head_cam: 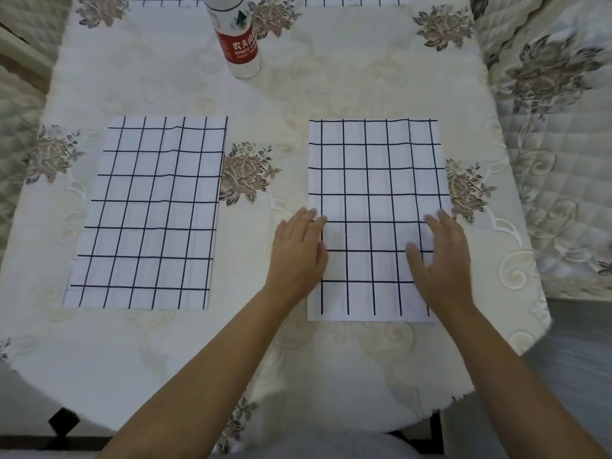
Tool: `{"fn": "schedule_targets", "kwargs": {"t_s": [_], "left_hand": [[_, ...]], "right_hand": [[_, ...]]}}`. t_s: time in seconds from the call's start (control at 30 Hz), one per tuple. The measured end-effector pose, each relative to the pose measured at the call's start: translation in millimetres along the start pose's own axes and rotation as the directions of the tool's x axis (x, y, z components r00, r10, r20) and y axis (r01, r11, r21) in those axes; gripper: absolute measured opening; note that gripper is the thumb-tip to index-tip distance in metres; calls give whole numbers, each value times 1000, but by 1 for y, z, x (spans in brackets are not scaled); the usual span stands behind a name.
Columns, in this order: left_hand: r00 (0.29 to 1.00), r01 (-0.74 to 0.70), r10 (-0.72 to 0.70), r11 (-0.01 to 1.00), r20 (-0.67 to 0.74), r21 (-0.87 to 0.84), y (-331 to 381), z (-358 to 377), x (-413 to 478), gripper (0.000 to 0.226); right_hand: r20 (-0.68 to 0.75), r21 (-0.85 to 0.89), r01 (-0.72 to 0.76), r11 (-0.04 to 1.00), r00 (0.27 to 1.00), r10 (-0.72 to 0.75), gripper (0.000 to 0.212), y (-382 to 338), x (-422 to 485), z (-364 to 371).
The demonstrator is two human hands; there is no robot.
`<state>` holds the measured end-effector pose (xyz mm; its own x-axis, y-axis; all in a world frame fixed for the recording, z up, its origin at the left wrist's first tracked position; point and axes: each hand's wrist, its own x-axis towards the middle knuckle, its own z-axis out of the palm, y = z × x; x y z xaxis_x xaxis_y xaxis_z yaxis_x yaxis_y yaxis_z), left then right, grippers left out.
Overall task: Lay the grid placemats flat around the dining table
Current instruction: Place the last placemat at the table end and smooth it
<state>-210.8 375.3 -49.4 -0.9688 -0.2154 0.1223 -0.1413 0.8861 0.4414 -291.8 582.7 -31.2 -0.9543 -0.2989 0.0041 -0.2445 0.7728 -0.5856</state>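
Note:
Two white placemats with a black grid lie flat on the near half of the table. The left placemat (pixel 149 213) lies untouched. On the right placemat (pixel 374 180) both hands rest palm down: my left hand (pixel 298 253) is on its left edge, my right hand (pixel 440 260) on its right edge, fingers spread, gripping nothing. Parts of two more grid placemats show at the far edge, one at the far left (pixel 165 0) and one at the far right (pixel 356 0).
The table carries a cream tablecloth (pixel 265 104) with brown embroidered roses. A clear water bottle (pixel 236 38) with a red label stands at the far middle. A quilted floral cover (pixel 556 144) lies beyond the table's right edge.

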Motion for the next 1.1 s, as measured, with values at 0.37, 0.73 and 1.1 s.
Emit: {"fn": "schedule_targets", "kwargs": {"t_s": [0.37, 0.73, 1.1], "left_hand": [[975, -9, -34, 981, 220, 192, -9, 28, 72, 63], [992, -7, -16, 983, 122, 184, -8, 32, 72, 55], [998, 33, -25, 986, -51, 161, -8, 29, 131, 36]], "right_hand": [[209, -369, 237, 898, 963, -169, 70, -18, 78, 63], [202, -379, 269, 885, 958, -205, 68, -14, 79, 64], [106, -232, 294, 927, 955, -276, 54, -53, 115, 68]]}}
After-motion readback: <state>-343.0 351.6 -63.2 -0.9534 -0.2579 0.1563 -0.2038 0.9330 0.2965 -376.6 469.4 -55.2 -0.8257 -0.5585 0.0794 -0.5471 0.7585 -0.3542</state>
